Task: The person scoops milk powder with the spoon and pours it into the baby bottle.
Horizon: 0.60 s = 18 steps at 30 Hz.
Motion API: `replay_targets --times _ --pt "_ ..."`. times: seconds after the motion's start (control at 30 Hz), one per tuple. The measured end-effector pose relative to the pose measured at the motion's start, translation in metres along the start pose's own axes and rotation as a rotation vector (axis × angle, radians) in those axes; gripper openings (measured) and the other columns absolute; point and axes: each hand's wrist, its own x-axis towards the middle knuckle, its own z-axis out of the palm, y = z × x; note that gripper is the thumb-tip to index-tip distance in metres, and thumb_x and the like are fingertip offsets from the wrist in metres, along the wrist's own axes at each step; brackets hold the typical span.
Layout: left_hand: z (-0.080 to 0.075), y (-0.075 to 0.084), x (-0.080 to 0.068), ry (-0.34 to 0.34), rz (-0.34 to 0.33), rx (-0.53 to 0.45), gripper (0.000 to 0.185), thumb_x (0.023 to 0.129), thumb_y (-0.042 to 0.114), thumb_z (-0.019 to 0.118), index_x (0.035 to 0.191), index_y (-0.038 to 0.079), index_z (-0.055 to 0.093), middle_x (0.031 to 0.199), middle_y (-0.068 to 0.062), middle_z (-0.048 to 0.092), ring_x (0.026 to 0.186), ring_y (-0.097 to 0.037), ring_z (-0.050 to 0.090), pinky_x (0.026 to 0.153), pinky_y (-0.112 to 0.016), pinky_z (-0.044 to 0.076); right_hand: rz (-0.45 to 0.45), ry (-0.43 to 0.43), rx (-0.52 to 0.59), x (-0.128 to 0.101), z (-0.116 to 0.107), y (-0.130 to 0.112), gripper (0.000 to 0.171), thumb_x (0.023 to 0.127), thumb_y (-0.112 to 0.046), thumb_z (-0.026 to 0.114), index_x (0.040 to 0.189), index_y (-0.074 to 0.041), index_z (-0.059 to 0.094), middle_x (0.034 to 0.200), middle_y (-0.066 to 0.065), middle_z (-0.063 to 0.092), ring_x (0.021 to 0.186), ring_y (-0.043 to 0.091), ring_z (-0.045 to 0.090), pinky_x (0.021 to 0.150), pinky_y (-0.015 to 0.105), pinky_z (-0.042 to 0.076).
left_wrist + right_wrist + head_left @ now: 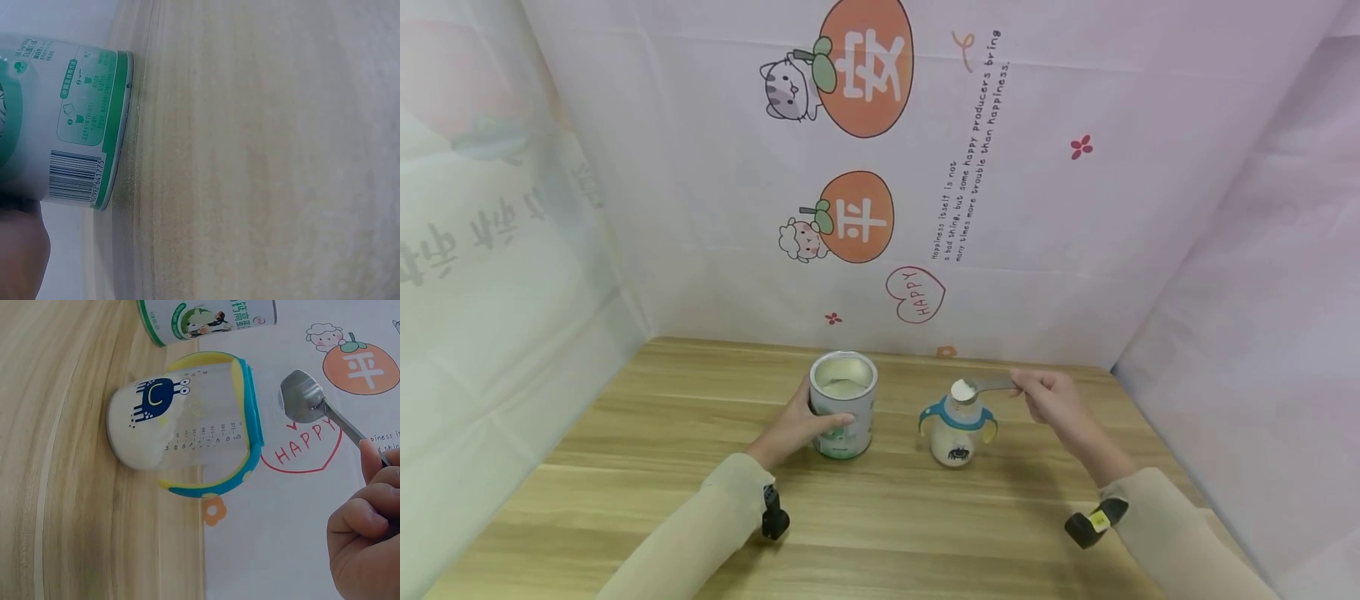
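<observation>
My left hand [805,421] grips the side of a white and green milk powder can [843,425], which stands upright and uncovered on the table with pale powder inside. In the left wrist view the can's barcode [75,177] shows near its base. To the right, a clear baby bottle [953,442] with a blue collar and two blue-yellow handles stands without a lid. White powder fills its lower part in the right wrist view. With curled fingers my right hand [1051,398] holds a metal spoon [303,397] by its handle. The spoon's bowl, heaped with white powder, is right at the bottle's mouth.
The wood-grain table [880,533] ends at a printed cloth backdrop [1037,275] behind the can and bottle. More cloth hangs at the left and right sides. A black wrist camera [773,515] sits on the left sleeve, another [1093,523] on the right.
</observation>
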Motion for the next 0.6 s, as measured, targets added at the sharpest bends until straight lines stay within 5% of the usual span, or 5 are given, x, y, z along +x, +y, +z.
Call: replay_targets --times 0.4,0.6 --pt "0.0003 -0.0012 -0.0008 0.008 0.0 -0.008 0.1 0.081 0.036 0.086 0.156 0.038 0.019 0.151 -0.007 0.041 0.136 -0.029 0.04 0.11 -0.063 0.028 -0.024 0.088 -0.238 -0.0042 0.0025 0.0039 0.047 0.105 -0.041 0.053 0.093 0.001 0.068 0.053 -0.004 0.035 0.046 0.01 0.029 0.04 0.025 0.026" --pt "0.0011 -0.0006 -0.0013 0.02 0.002 0.003 0.1 0.081 0.036 0.086 0.157 0.035 0.02 0.15 -0.006 0.041 0.136 -0.03 0.04 0.11 -0.063 0.028 -0.12 0.113 -0.333 -0.0077 0.007 0.0043 0.044 0.105 -0.039 0.053 0.088 -0.002 0.07 0.057 0.0 0.037 0.049 0.01 0.029 0.041 0.025 0.027"
